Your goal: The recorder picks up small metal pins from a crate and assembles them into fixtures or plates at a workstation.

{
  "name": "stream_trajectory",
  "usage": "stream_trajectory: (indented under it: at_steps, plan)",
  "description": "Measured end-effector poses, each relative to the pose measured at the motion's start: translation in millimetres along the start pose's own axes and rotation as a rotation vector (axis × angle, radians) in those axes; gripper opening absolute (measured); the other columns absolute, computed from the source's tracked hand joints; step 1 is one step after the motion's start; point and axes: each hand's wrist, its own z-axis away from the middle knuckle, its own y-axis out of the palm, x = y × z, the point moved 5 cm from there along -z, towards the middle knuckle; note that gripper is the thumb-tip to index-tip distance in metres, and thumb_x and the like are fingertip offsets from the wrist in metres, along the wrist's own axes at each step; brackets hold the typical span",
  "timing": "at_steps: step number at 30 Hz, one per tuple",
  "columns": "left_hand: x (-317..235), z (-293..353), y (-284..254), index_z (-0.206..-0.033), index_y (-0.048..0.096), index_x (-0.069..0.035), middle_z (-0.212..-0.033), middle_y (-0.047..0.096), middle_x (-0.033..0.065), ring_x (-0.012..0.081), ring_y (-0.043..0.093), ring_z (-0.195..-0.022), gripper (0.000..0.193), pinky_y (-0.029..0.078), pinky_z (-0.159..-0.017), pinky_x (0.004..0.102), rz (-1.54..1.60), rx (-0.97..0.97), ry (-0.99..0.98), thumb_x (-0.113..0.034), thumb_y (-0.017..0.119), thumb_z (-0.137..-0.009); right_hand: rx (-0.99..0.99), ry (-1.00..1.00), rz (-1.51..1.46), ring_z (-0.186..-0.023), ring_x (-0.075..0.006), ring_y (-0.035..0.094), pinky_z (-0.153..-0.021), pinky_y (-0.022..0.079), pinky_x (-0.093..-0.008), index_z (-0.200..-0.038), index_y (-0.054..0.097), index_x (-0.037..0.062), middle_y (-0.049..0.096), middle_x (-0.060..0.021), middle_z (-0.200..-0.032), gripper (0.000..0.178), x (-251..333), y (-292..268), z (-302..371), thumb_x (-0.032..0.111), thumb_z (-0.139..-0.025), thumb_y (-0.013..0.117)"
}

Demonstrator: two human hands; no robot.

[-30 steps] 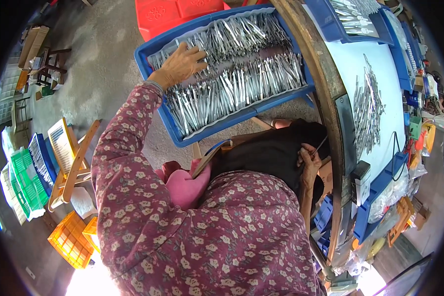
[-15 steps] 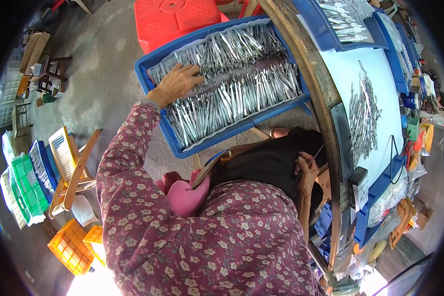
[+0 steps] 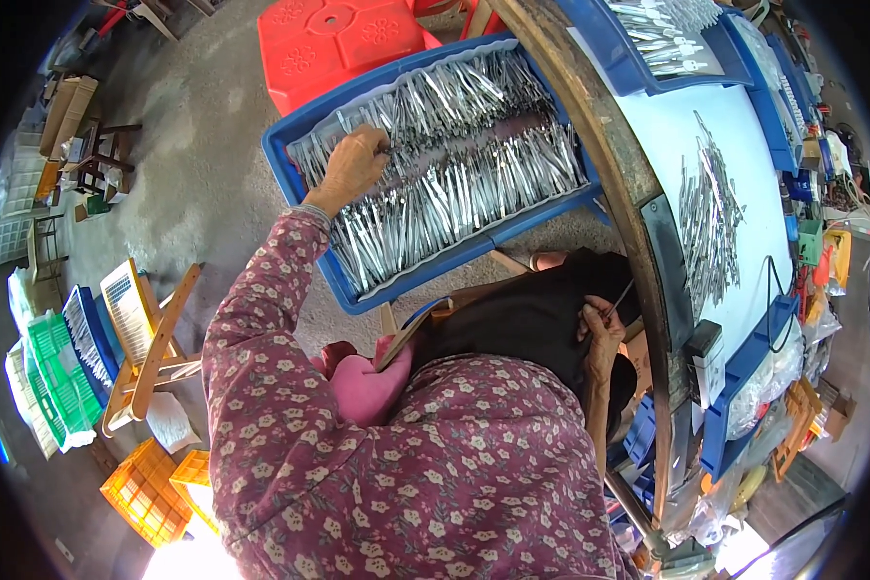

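My left hand (image 3: 354,166) reaches into the blue tray (image 3: 403,281), over its left part. Its fingers are curled down among slim silver metal pieces (image 3: 454,198), and what they pinch, if anything, is hidden. The pieces lie packed in two long rows, a far one and a near one. By the table edge at the right, over dark cloth on my lap, my right hand (image 3: 601,331) is closed around a thin metal rod (image 3: 622,295) that points up and to the right.
A red plastic stool (image 3: 338,43) stands behind the tray. On the white tabletop (image 3: 662,135) at the right lies a loose heap of silver pieces (image 3: 711,217), with blue bins (image 3: 691,82) around it. Orange baskets (image 3: 150,493), green crates (image 3: 58,372) and a wooden folding chair (image 3: 159,358) stand at the left.
My left hand's fingers, more spread before, are now drawn together and curled down, and its wrist has turned more upright. My right hand stays where it was with the rod.
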Motion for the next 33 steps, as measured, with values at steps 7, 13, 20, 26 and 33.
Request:
stream_trajectory:
  at_steps: [7, 13, 20, 26, 33]
  plan:
    - [-0.4, 0.9, 0.1, -0.087, 0.057, 0.001, -0.085, 0.056, 0.0156, 0.0301, 0.058, -0.076, 0.02, 0.046, -0.07, 0.0366, 0.137, 0.036, 0.043, -0.006, 0.06, -0.069, 0.002, 0.001, -0.003, -0.053, -0.0074, 0.049, -0.044, 0.039, -0.0196, -0.096, 0.06, -0.0017, 0.057, -0.0045, -0.07, 0.018, -3.0, -1.0, -1.3, 0.007, -0.081, 0.061]
    - [-0.3, 8.4, -10.3, -0.091, 0.057, 0.002, -0.079, 0.057, 0.011, 0.0185, 0.056, -0.07, 0.021, 0.046, -0.067, 0.0303, 0.343, 0.154, 0.064, -0.005, 0.06, -0.071, 0.003, -0.002, 0.008, -0.053, -0.0075, 0.049, -0.044, 0.039, -0.0196, -0.097, 0.06, -0.0019, 0.057, -0.0048, -0.07, 0.018, -3.5, -2.4, -1.2, 0.007, -0.08, 0.061]
    - [-2.3, -4.6, -56.2, -0.101, 0.053, 0.003, -0.087, 0.061, 0.0059, 0.0098, 0.056, -0.078, 0.02, 0.046, -0.07, 0.0241, 0.568, 0.09, -0.053, -0.01, 0.054, -0.086, 0.007, 0.015, 0.026, -0.053, -0.0075, 0.049, -0.045, 0.039, -0.0193, -0.097, 0.059, -0.0019, 0.058, -0.005, -0.07, 0.019, -4.6, -2.0, -3.1, 0.007, -0.08, 0.061]
    - [-31.4, -28.8, -46.1, -0.098, 0.056, -0.001, -0.088, 0.061, 0.0088, 0.0181, 0.06, -0.085, 0.017, 0.047, -0.077, 0.0282, 0.298, 0.065, 0.243, -0.001, 0.053, -0.081, 0.002, 0.011, 0.045, -0.053, -0.0072, 0.049, -0.045, 0.038, -0.0195, -0.096, 0.06, -0.0014, 0.058, -0.0051, -0.071, 0.018, -3.2, -0.7, -2.8, 0.007, -0.08, 0.061]
    - [-25.3, -13.5, -38.4, -0.095, 0.057, -0.002, -0.088, 0.061, 0.0131, 0.0287, 0.06, -0.084, 0.017, 0.047, -0.076, 0.0342, 0.0, -0.077, 0.479, 0.0, 0.055, -0.078, -0.001, 0.009, 0.021, -0.053, -0.0071, 0.049, -0.045, 0.038, -0.0192, -0.095, 0.06, -0.0013, 0.058, -0.0045, -0.071, 0.017, -2.9, -0.9, -1.3, 0.007, -0.08, 0.061]
